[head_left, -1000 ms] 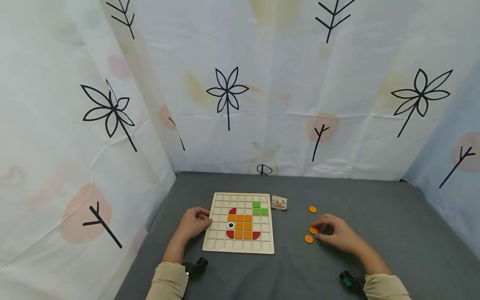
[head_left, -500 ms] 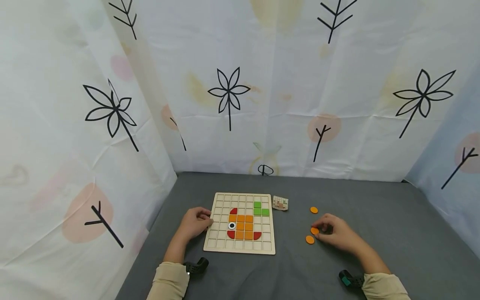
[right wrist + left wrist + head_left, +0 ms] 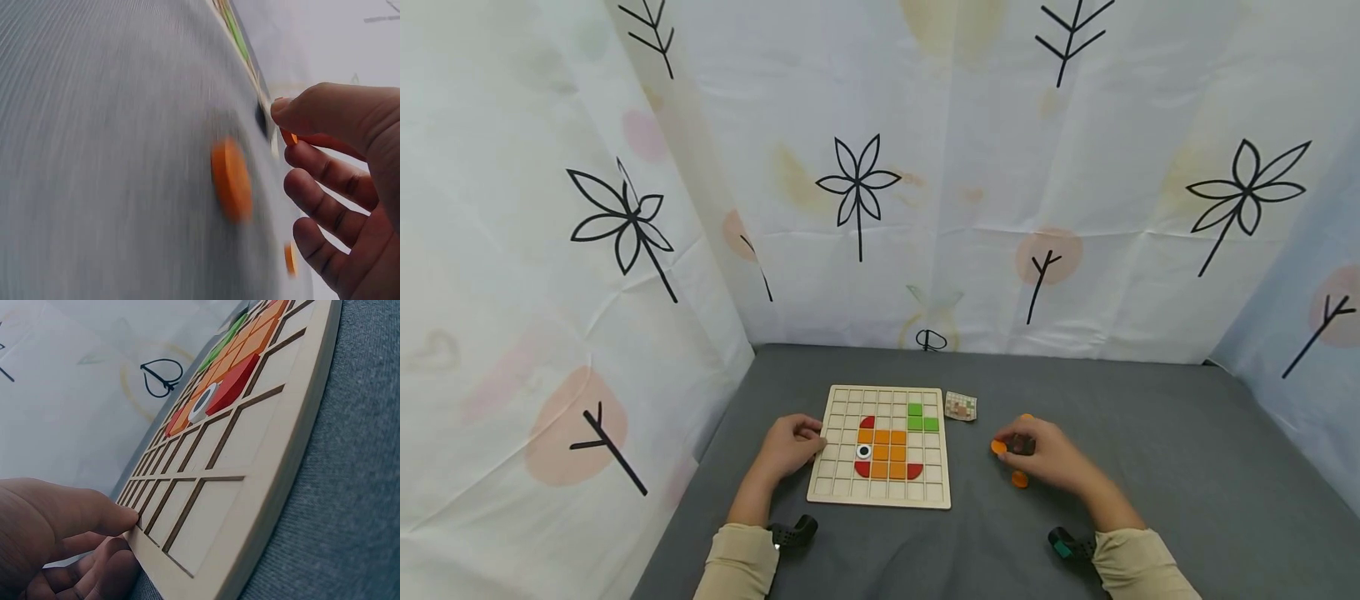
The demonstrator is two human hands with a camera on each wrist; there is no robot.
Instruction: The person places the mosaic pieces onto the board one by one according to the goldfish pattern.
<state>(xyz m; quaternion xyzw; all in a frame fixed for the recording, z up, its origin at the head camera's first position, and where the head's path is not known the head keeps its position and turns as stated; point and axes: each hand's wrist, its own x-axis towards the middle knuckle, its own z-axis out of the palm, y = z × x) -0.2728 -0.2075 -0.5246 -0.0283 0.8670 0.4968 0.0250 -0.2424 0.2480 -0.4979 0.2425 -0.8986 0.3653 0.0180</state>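
Note:
A wooden grid board (image 3: 842, 492) lies on the grey table, with orange squares (image 3: 889, 454), red quarter-round pieces (image 3: 914, 472), green squares (image 3: 914, 423) and a round eye piece (image 3: 864, 451) set in its cells. My left hand (image 3: 792, 446) holds the board's left edge; in the left wrist view the thumb (image 3: 106, 512) lies on the rim with the fingers curled beside it. Right of the board, my right hand (image 3: 1048, 454) pinches an orange disc (image 3: 998, 447) between thumb and forefinger. In the right wrist view the thumb partly covers that disc (image 3: 289, 136).
One orange disc (image 3: 1019, 479) lies just below the right hand. Another orange disc (image 3: 1028, 416) shows partly behind that hand. A small patterned card (image 3: 961, 406) sits by the board's upper right corner. A printed cloth (image 3: 970, 283) hangs behind the table.
My right hand has moved left toward the board, carrying the middle orange disc away from its place between the other two. The left hand and the board stay put.

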